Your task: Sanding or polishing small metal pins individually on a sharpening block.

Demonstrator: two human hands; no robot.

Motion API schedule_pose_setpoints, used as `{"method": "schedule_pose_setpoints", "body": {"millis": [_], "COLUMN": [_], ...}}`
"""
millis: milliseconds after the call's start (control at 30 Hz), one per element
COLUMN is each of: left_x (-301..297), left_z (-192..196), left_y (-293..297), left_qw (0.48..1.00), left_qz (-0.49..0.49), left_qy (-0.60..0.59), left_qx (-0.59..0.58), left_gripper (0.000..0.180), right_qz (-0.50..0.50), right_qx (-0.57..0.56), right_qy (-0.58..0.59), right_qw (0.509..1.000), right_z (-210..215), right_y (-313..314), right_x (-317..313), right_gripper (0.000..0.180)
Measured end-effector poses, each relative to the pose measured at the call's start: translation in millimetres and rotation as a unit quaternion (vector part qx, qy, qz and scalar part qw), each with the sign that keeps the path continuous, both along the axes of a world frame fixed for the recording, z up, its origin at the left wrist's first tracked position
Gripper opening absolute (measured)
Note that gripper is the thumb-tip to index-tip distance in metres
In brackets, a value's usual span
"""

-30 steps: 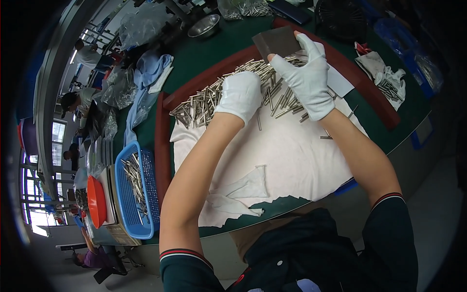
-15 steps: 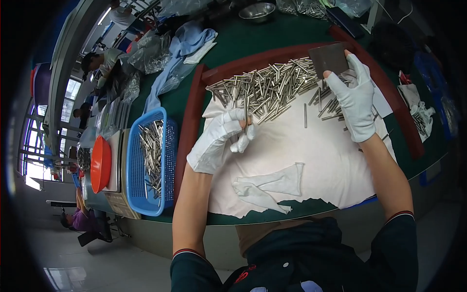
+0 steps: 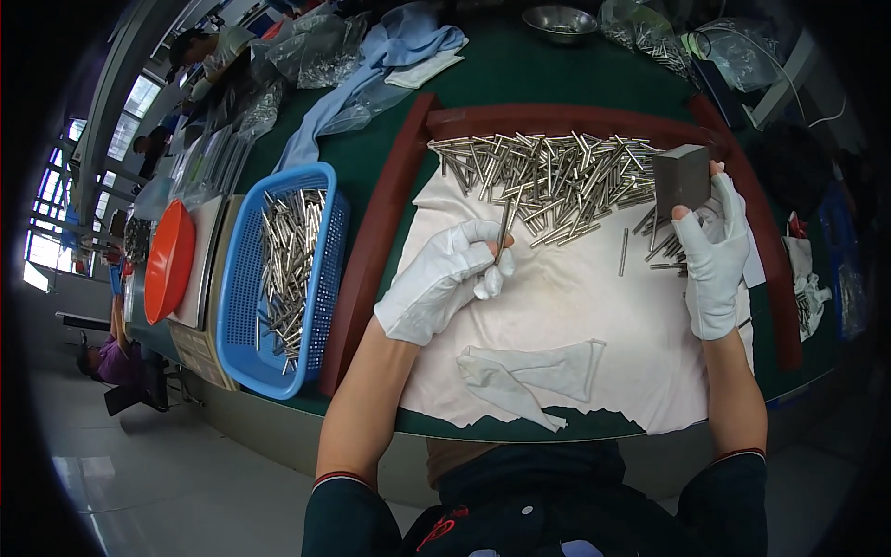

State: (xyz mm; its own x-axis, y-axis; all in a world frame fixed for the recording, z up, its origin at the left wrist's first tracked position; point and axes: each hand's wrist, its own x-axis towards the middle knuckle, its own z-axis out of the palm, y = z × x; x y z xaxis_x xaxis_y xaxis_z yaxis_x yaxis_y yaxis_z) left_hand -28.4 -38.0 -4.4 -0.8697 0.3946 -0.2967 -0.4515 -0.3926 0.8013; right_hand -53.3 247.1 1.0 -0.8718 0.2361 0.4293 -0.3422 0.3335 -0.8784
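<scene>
My left hand (image 3: 445,283), in a white glove with bare fingertips, pinches a slim metal pin (image 3: 506,223) upright over the pale cloth (image 3: 575,297). My right hand (image 3: 719,265), gloved the same way, grips a dark rectangular block (image 3: 679,184) by its near and right sides. Beyond my hands lies a heaped pile of metal pins (image 3: 557,176); several more lie partly hidden beside the block and my right hand. One single pin (image 3: 624,252) rests apart on the cloth, between my hands.
A dark red frame (image 3: 382,223) borders the cloth on three sides. Left of it stands a blue basket (image 3: 232,339) of pins, then an orange-red bowl (image 3: 170,262). A crumpled white fabric piece (image 3: 534,371) lies near the front edge. A metal bowl (image 3: 560,23) sits at the back.
My whole view has shifted, so the table appears turned. The block has tilted in my right hand and now shows a second face. My left hand still pinches the pin.
</scene>
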Motion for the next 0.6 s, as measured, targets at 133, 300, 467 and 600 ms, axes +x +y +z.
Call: {"method": "schedule_pose_setpoints", "body": {"millis": [133,300,467,600], "left_x": [-1,-2,8,12], "left_z": [-2,-1,16,16], "left_y": [-2,2,23,27], "left_qw": [1.0,0.998,1.0,0.998], "left_qz": [-0.015,-0.014,-0.009,-0.018], "left_qy": [0.016,-0.01,0.013,0.043], "left_qx": [0.022,0.058,0.015,-0.038], "left_gripper": [0.02,0.046,0.077,0.076], "right_qz": [0.015,0.017,0.073,0.121], "right_qx": [-0.028,-0.008,0.191,0.266], "right_qy": [-0.02,-0.02,0.078,0.115], "right_qw": [0.999,1.0,0.976,0.95], "right_z": [2,2,4,9], "right_y": [0,-1,-13,-28], "right_x": [1,1,18,29], "right_gripper": [0.067,0.069,0.079,0.083]}}
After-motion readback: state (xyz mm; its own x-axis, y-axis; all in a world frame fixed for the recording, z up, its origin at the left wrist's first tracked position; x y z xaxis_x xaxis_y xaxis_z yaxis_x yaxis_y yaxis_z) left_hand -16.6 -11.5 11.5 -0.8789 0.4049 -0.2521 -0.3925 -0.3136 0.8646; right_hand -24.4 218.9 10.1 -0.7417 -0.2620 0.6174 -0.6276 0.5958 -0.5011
